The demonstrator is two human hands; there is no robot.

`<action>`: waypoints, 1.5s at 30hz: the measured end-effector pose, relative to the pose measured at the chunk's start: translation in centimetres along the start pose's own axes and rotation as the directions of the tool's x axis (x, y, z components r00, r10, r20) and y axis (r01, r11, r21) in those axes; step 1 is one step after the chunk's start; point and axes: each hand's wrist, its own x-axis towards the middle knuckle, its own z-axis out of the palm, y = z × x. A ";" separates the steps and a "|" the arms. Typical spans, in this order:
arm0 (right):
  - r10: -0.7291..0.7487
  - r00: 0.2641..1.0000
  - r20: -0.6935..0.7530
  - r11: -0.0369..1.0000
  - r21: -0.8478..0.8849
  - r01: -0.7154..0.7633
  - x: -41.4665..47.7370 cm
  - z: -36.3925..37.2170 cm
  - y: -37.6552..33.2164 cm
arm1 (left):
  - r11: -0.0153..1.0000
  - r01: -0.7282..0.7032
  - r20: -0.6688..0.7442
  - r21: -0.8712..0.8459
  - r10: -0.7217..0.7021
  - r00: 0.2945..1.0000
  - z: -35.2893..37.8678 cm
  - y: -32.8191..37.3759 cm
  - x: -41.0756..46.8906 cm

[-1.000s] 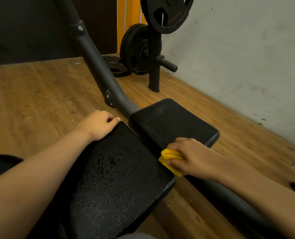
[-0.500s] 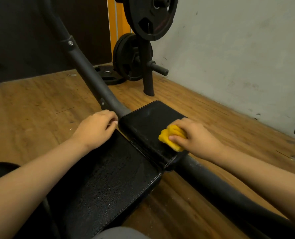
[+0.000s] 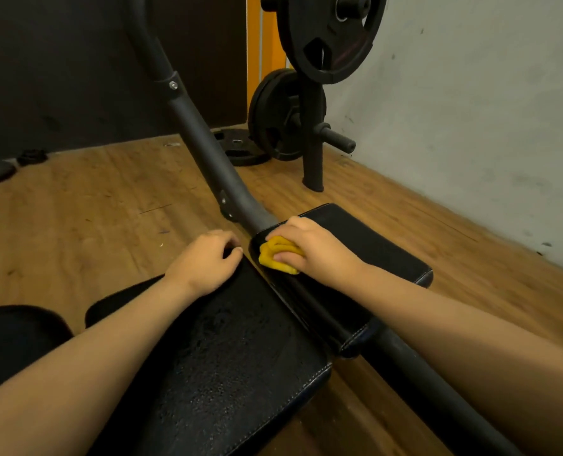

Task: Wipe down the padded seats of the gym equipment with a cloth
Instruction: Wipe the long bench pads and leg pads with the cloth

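Wiping now: the right hand [image 3: 319,248] works a bunched yellow cloth [image 3: 278,255] on the small pad [image 3: 372,245], at the corner nearest the frame tube [image 3: 204,149].
Right grip: the fingers curl over the top of the cloth and the thumb lies along its near side, pinching the wad and pressing it down on the pad.
Left grip: the left hand [image 3: 204,261] sits on the far corner of the big seat [image 3: 240,350] with its fingers curled over the edge, apparently bracing. How far they wrap underneath is hidden.
Cloth place: it lies on the small pad's left end, just beside the gap between the 2 pads and close to the left hand.
Big seat: fine droplets speckle its middle, so it looks sprayed and not yet wiped.
Step in hand: probably partway through the small pad, since the cloth is at 1 corner and the right end lies uncovered beyond the hand.
Next move: it likely calls for a firm stroke across the pad toward its right end, with the cloth kept flat under the palm. The wet big seat would follow.
Around: weight plates [image 3: 331,34] hang on a stand by the wall [image 3: 470,110], over a wooden floor [image 3: 76,209].
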 end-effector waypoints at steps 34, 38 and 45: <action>0.787 0.583 -0.203 0.527 0.713 -0.462 -4.6 -6.7 6.3 | 0.992 0.101 0.076 -0.079 -0.095 0.993 0.3 -0.5 1.3; 0.778 0.611 -0.150 0.510 0.718 -0.473 -3.2 -4.5 6.9 | 0.983 0.124 0.152 -0.135 -0.103 0.983 0.8 0.3 3.4; 0.769 0.573 -0.285 0.601 0.629 -0.494 -0.8 -4.0 9.0 | 0.964 0.129 0.234 -0.234 -0.074 0.969 2.3 -0.2 4.7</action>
